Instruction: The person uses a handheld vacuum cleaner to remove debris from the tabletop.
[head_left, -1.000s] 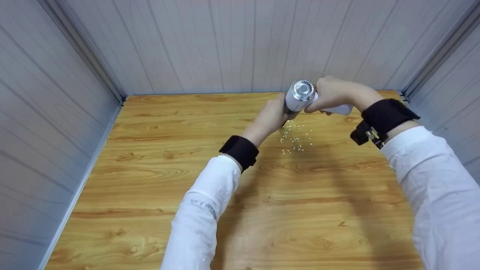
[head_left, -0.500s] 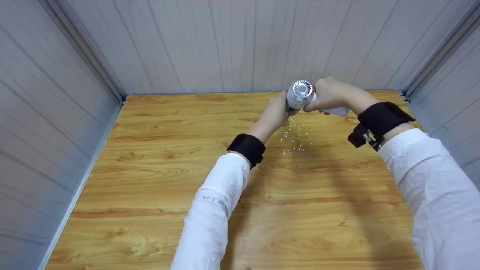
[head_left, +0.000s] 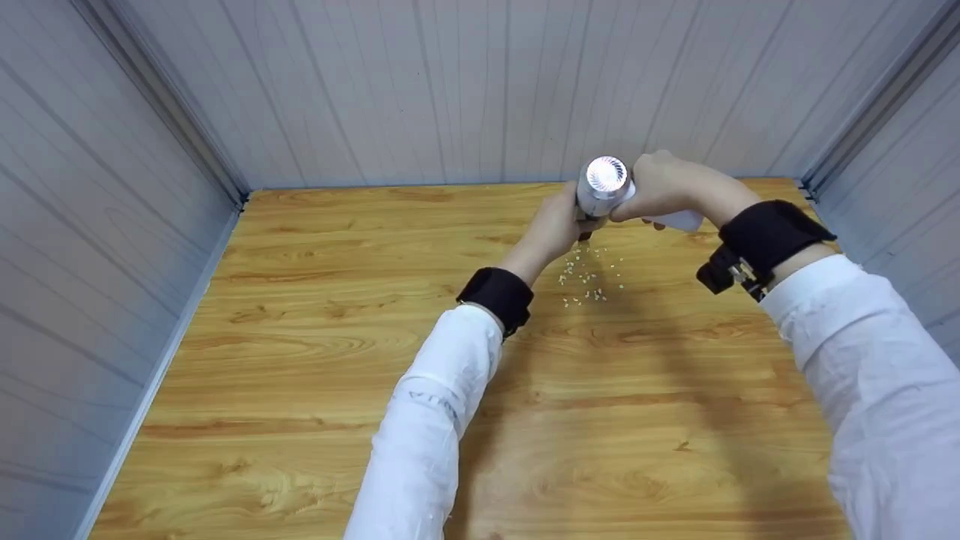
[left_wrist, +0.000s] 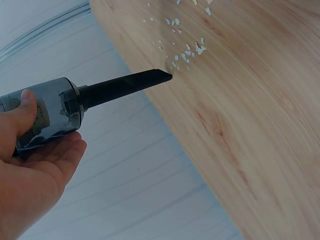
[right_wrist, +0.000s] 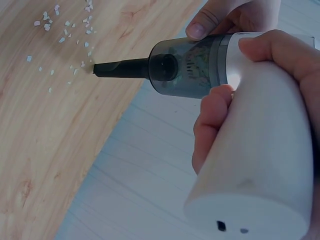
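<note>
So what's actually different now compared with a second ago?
Very little. The left hand and its forearm have shifted slightly to the right, closer under the vacuum. Both hands, the right hand included, still grip the vacuum, nozzle aimed at the crumbs, which lie as before on the table.

Both arms extended forward, white sleeves, black wrist straps. Left hand (head_left: pixel 553 225) raised, palm cupped upward, thumb (left_wrist: pixel 24 107) pressed down on top. Right hand (head_left: pixel 661 187) raised just beside it, fingers (right_wrist: pixel 212 122) curled, wrist bent inward.
</note>
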